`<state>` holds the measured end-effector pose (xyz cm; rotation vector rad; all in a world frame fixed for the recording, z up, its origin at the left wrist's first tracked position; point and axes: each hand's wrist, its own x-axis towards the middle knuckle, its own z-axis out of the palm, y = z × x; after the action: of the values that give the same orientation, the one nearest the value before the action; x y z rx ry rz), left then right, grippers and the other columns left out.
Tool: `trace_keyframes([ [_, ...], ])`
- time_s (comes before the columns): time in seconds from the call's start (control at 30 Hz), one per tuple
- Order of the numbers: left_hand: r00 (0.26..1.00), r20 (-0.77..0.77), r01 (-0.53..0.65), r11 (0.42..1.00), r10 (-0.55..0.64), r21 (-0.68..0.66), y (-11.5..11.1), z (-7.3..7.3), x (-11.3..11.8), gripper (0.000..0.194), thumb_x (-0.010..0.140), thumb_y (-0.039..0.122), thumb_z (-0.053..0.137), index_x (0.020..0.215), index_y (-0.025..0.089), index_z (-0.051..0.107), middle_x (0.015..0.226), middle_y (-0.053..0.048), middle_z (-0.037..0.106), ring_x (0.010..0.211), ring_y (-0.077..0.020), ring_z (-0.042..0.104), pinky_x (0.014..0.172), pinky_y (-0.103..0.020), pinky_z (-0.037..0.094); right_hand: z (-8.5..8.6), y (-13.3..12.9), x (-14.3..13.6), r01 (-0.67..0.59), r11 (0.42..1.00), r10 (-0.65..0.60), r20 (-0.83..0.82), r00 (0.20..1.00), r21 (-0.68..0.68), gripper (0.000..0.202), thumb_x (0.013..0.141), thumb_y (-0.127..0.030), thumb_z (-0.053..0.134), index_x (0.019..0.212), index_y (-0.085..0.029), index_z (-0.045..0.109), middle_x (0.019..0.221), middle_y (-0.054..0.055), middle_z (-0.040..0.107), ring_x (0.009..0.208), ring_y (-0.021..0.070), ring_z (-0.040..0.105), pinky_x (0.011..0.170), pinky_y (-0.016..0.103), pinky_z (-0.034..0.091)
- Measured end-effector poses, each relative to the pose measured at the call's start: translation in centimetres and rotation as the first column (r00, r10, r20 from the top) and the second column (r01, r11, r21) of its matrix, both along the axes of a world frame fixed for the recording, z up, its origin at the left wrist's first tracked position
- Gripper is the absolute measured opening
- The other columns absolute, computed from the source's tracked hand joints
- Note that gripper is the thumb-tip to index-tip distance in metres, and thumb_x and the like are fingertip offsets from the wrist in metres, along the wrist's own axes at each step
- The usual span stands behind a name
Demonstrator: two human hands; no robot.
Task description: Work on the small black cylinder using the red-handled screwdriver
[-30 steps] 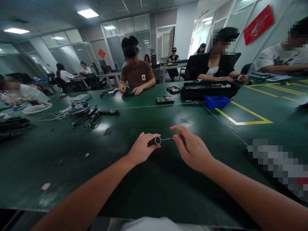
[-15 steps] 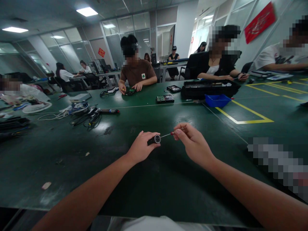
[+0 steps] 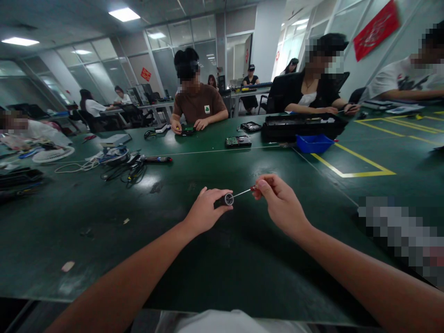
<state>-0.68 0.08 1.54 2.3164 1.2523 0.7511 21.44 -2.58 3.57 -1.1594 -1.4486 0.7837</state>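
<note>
My left hand (image 3: 207, 210) is closed around a short black cylinder (image 3: 228, 199) with a pale ring at its end, which faces right. Most of the cylinder is hidden in the palm. Between the fingertips of my right hand (image 3: 279, 199) is the reddish handle of a screwdriver (image 3: 243, 192). Its thin metal shaft slants down to the left, and the tip meets the ringed end of the cylinder; how deep it goes inside I cannot tell. Both hands are above the green table (image 3: 194, 282).
Cables and a dark rod (image 3: 157, 159) lie at the left. Farther back are a hard drive (image 3: 238, 141), a blue tray (image 3: 314, 144) and a long black casing (image 3: 305, 126). A co-worker (image 3: 199, 104) across the table handles a small board. A blurred-out object (image 3: 398, 236) lies at right.
The handle of the screwdriver has risen slightly and moved a little to the right with my right hand. The left hand's hold on the cylinder is nearly unchanged, with more of the ringed opening showing.
</note>
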Motion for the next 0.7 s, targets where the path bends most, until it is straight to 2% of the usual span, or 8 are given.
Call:
trace_keyframes([
  [0.2, 1.000, -0.012, 0.002, 1.000, -0.002, -0.006, -0.16, -0.03, 0.01, 0.039, 0.089, 0.033, 0.068, 0.127, 0.031, 0.061, 0.123, -0.001, 0.067, 0.118, -0.0225, 0.058, 0.120, -0.059, 0.016, 0.12, -0.44, 0.07, -0.018, 0.999, 0.012, 0.130, 0.992, 0.047, 0.022, 0.099, -0.040, 0.048, 0.098, -0.021, 0.059, 0.081, 0.002, 0.065, 0.074, 0.0173, 0.062, 0.070, 0.033, 0.049],
  [0.37, 0.999, -0.038, 0.018, 1.000, -0.018, -0.008, -0.24, -0.05, 0.04, 0.040, 0.089, 0.035, 0.068, 0.128, 0.031, 0.061, 0.124, -0.001, 0.067, 0.120, -0.0236, 0.057, 0.120, -0.061, 0.014, 0.47, -1.04, 0.16, 0.014, 0.998, -0.028, 0.262, 0.965, 0.056, 0.031, 0.099, -0.048, 0.046, 0.090, -0.022, 0.060, 0.066, -0.001, 0.056, 0.057, 0.0150, 0.053, 0.054, 0.030, 0.039],
  [0.47, 0.999, -0.044, 0.014, 1.000, -0.014, -0.009, -0.26, 0.02, 0.03, 0.040, 0.089, 0.034, 0.067, 0.129, 0.031, 0.061, 0.123, -0.002, 0.067, 0.119, -0.0237, 0.057, 0.120, -0.060, 0.016, 0.54, -0.97, 0.10, 0.033, 0.998, -0.043, 0.245, 0.969, 0.045, 0.024, 0.099, -0.041, 0.045, 0.098, -0.022, 0.060, 0.073, 0.000, 0.059, 0.063, 0.0163, 0.055, 0.056, 0.030, 0.040],
  [0.57, 0.999, -0.039, 0.003, 1.000, -0.003, 0.001, -0.18, -0.05, -0.04, 0.039, 0.089, 0.033, 0.068, 0.128, 0.031, 0.061, 0.122, -0.002, 0.067, 0.117, -0.0231, 0.058, 0.120, -0.059, 0.019, 0.46, -0.65, 0.17, -0.021, 1.000, 0.018, 0.173, 0.985, 0.014, 0.019, 0.099, -0.033, 0.042, 0.104, -0.023, 0.057, 0.080, 0.001, 0.060, 0.073, 0.0174, 0.058, 0.063, 0.031, 0.044],
  [0.7, 0.999, -0.048, 0.006, 1.000, -0.007, -0.008, -0.10, -0.20, -0.03, 0.039, 0.088, 0.032, 0.069, 0.126, 0.030, 0.062, 0.122, -0.002, 0.067, 0.118, -0.0236, 0.058, 0.120, -0.060, 0.017, 0.28, -0.26, 0.35, -0.042, 0.999, 0.048, 0.221, 0.974, -0.031, 0.030, 0.101, -0.043, 0.039, 0.089, -0.023, 0.058, 0.070, -0.001, 0.054, 0.063, 0.0158, 0.052, 0.059, 0.031, 0.040],
])
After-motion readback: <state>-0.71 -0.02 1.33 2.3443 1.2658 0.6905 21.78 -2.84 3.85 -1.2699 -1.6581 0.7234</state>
